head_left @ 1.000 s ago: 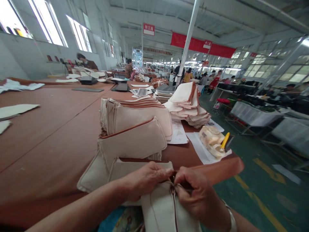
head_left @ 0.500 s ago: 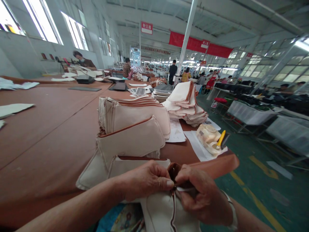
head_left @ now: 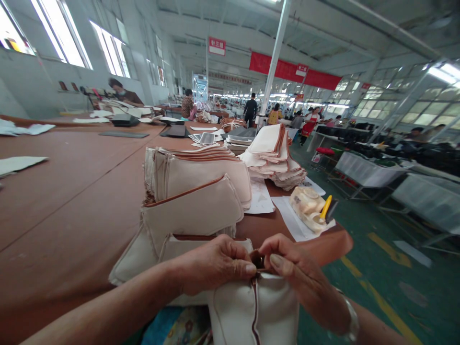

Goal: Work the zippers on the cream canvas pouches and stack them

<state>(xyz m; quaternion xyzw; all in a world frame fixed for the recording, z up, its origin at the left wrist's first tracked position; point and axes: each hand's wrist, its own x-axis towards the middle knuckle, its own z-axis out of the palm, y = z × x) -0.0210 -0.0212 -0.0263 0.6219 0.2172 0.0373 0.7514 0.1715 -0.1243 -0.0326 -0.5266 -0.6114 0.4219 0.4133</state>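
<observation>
A cream leather piece (head_left: 275, 306) with a brown-edged seam down its middle lies in front of me at the table's near edge. My left hand (head_left: 224, 263) pinches its upper edge just left of the seam. On the other side of a small brown opening, my right hand (head_left: 300, 270), with a bracelet at the wrist, is closed on the brown edge. Under my left forearm another cream piece (head_left: 204, 243) is partly hidden. Behind it leans a larger cream piece (head_left: 194, 215), in front of a row of stacked cream pieces (head_left: 208, 175).
On the brown table (head_left: 82, 201), a second cream stack (head_left: 268, 143) stands farther back. A plastic bag (head_left: 305, 203) with a yellow-handled tool (head_left: 326, 207) lies on paper at the right. Co-workers and workbenches are beyond; green floor lies to the right.
My right hand has turned and shifted slightly up, its thumb now on the brown edge. My left hand has barely moved. The seam and opening show more clearly.
</observation>
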